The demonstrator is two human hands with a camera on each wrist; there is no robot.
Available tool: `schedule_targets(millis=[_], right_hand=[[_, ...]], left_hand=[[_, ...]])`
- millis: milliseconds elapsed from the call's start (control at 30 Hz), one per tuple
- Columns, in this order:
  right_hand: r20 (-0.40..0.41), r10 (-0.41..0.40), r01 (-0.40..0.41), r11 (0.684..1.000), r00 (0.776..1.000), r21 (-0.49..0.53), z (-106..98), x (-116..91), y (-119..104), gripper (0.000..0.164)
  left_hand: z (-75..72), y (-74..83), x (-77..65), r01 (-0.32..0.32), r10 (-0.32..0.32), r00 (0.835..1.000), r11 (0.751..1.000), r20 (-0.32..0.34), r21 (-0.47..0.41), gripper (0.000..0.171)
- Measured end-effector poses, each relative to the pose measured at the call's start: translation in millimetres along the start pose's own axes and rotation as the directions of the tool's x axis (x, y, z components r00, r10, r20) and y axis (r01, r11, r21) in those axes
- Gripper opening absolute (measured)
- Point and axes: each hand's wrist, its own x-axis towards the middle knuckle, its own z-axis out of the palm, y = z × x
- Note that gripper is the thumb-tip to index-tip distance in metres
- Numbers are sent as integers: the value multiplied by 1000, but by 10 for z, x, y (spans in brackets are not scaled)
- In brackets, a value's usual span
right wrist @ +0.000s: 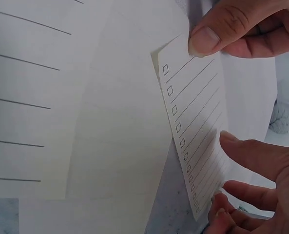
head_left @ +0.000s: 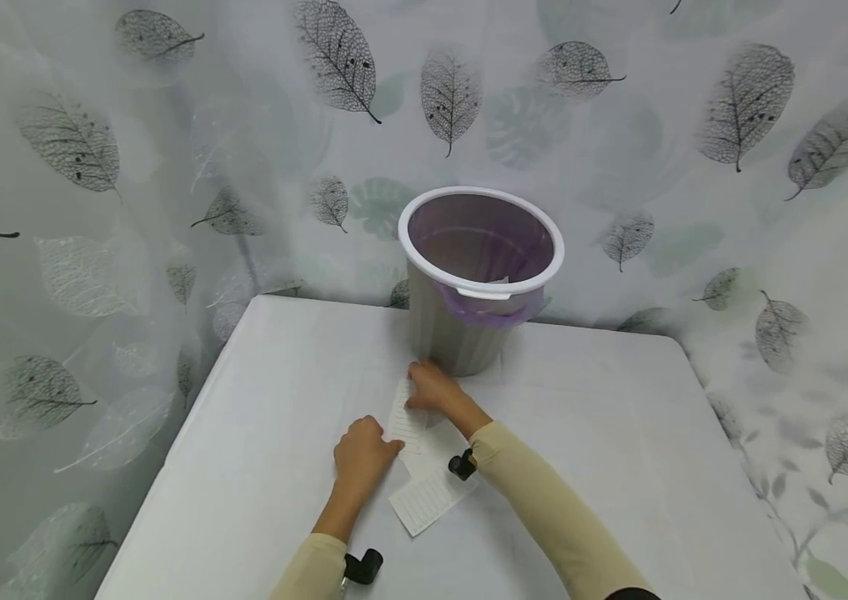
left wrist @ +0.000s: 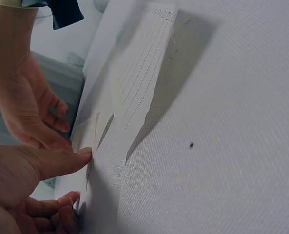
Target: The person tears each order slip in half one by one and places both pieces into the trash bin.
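A narrow checklist sheet (right wrist: 195, 112), with boxes and ruled lines, stands tilted between both hands. My left hand (head_left: 363, 454) pinches its near edge, thumb on the printed face in the right wrist view. At the far part of the sheet, my right hand (head_left: 434, 387) has its thumb over the edge and its fingers beside the corner. A second lined sheet (head_left: 427, 504) lies nearer, partly lifted off the table in the left wrist view. Between the two sheets shows a plain pale paper area (right wrist: 120, 107), partly hidden by the right forearm in the head view.
Just beyond the right hand stands a grey bin (head_left: 446, 325) with a white rim and a purple liner; something white shows inside. A white cloth covers the table (head_left: 604, 433). Leaf-patterned curtains (head_left: 243, 125) hang behind and at the sides.
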Motion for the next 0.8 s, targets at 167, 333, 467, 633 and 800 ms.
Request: schedule_targets(millis=[167,333,467,633,800], right_hand=[[19,50,-50,998,999,28,30,34,26,47],[54,76,-79,995,996,62,39,55,68,40],[72,71,-78,992,995,103,31,36,139,25],[32,27,-34,972,999,234,-23,-35,244,21],[-23,-75,78,941,997,329,-142,-133,294,35]], left_hand=[[5,-23,11,-4,3,1000,1000,-14,-6,37],[-3,-55,25,1,-1,1000,1000,-25,-15,35],[-10,-69,27,7,-7,1000,999,-14,-33,35],[-15,-98,37,11,-10,1000,998,10,-69,34],[-34,-131,57,31,-27,999,994,41,-102,36]])
